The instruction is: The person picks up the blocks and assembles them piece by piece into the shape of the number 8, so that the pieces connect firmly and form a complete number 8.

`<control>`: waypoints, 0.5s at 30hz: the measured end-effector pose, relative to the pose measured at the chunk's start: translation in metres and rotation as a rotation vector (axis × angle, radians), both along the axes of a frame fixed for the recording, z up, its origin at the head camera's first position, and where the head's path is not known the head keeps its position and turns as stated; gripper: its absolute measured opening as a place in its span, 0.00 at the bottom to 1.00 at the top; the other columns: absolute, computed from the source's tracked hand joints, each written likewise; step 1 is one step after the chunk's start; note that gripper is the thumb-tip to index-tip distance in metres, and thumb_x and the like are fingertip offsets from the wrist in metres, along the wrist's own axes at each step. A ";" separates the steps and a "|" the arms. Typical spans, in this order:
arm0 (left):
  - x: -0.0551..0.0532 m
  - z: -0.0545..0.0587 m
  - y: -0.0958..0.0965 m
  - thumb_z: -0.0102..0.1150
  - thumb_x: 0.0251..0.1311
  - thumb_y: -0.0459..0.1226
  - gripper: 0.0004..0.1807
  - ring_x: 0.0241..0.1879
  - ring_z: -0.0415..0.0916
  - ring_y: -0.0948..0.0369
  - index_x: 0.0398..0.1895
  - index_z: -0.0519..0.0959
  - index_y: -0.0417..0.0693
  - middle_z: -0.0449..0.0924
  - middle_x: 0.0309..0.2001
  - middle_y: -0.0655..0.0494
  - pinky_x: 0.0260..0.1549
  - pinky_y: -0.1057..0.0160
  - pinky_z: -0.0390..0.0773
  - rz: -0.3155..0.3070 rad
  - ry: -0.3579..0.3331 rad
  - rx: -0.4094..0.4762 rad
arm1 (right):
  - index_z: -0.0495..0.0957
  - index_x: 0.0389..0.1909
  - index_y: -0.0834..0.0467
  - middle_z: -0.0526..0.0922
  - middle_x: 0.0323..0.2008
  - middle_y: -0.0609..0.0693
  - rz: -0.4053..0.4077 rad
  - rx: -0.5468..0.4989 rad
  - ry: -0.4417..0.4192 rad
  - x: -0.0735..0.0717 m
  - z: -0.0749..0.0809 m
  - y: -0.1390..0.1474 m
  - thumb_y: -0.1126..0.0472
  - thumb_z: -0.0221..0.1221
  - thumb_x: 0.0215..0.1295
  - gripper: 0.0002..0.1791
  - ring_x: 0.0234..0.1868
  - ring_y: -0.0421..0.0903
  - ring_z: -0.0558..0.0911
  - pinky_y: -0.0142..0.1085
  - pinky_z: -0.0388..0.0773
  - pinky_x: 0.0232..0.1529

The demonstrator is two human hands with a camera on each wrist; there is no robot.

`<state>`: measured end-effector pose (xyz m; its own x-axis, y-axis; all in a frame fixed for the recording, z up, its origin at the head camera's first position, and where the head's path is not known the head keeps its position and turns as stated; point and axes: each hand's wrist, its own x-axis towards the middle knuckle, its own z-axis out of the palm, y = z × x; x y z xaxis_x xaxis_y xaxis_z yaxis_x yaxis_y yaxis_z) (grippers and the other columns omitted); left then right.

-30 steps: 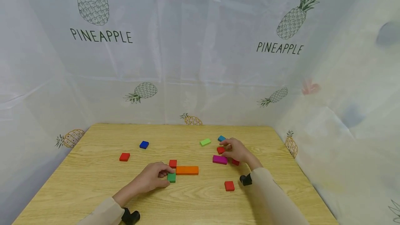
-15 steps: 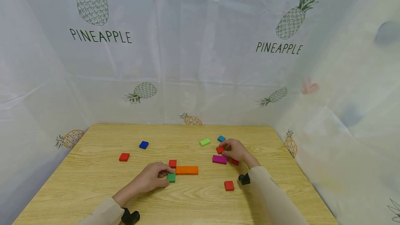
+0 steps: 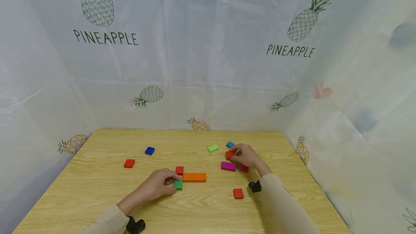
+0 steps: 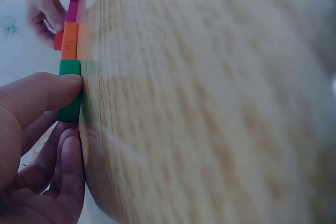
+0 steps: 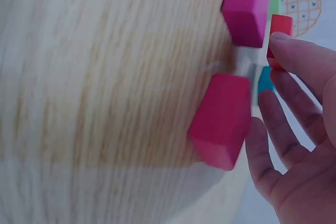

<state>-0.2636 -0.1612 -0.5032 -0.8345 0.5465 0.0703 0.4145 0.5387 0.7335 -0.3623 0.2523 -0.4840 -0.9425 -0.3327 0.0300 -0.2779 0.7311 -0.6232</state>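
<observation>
My left hand [image 3: 156, 185] pinches a small green block [image 3: 178, 185] between thumb and fingers. The green block stands on the table against the left end of a long orange block [image 3: 194, 177], with a square red block [image 3: 180, 170] just behind it. On the right, my right hand [image 3: 245, 155] holds another red block [image 5: 281, 35] between thumb and index finger, close over the table; the other fingers spread loosely in the right wrist view. A magenta block [image 3: 228, 166] and a crimson block [image 5: 220, 121] lie near that hand, the crimson one partly covered by it in the head view.
Behind the right hand lie a light blue block [image 3: 230, 144] and a lime green block [image 3: 213, 148]. One red block [image 3: 238, 193] sits nearer the front. Farther left are a red block [image 3: 129, 163] and a dark blue block [image 3: 150, 151]. A pineapple-print curtain [image 3: 201, 64] surrounds the table.
The fingers of my right hand have closed in on the red block, which has risen slightly. My left hand and the green block have stayed in place.
</observation>
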 end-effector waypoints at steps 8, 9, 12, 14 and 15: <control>0.000 0.000 0.000 0.77 0.61 0.35 0.16 0.40 0.75 0.64 0.52 0.89 0.52 0.82 0.44 0.61 0.41 0.66 0.79 0.002 0.034 -0.020 | 0.86 0.55 0.60 0.87 0.51 0.54 0.036 0.006 0.064 0.009 0.014 -0.012 0.63 0.71 0.69 0.15 0.47 0.51 0.86 0.45 0.86 0.48; -0.001 0.000 0.000 0.77 0.61 0.35 0.16 0.40 0.75 0.64 0.52 0.89 0.52 0.82 0.44 0.61 0.41 0.66 0.79 0.003 0.037 -0.020 | 0.86 0.55 0.60 0.87 0.51 0.55 0.038 0.001 0.067 0.011 0.015 -0.015 0.64 0.70 0.69 0.15 0.48 0.52 0.86 0.45 0.86 0.47; -0.001 0.000 0.000 0.77 0.61 0.35 0.16 0.40 0.75 0.64 0.52 0.89 0.52 0.82 0.44 0.61 0.41 0.66 0.79 0.003 0.039 -0.021 | 0.86 0.55 0.60 0.87 0.51 0.54 0.031 -0.006 0.077 0.017 0.019 -0.022 0.63 0.71 0.69 0.15 0.48 0.52 0.86 0.44 0.86 0.46; -0.001 0.000 0.000 0.77 0.61 0.35 0.16 0.40 0.76 0.64 0.52 0.89 0.52 0.83 0.45 0.61 0.41 0.66 0.79 0.002 0.037 -0.020 | 0.87 0.54 0.59 0.87 0.50 0.54 0.029 -0.007 0.088 0.020 0.022 -0.028 0.63 0.71 0.68 0.15 0.47 0.53 0.86 0.44 0.86 0.46; -0.001 0.000 0.000 0.77 0.61 0.35 0.16 0.40 0.76 0.64 0.53 0.89 0.52 0.83 0.45 0.61 0.41 0.66 0.79 0.002 0.038 -0.021 | 0.86 0.54 0.59 0.87 0.49 0.53 0.035 -0.008 0.096 0.022 0.022 -0.031 0.63 0.71 0.68 0.15 0.47 0.52 0.85 0.44 0.85 0.46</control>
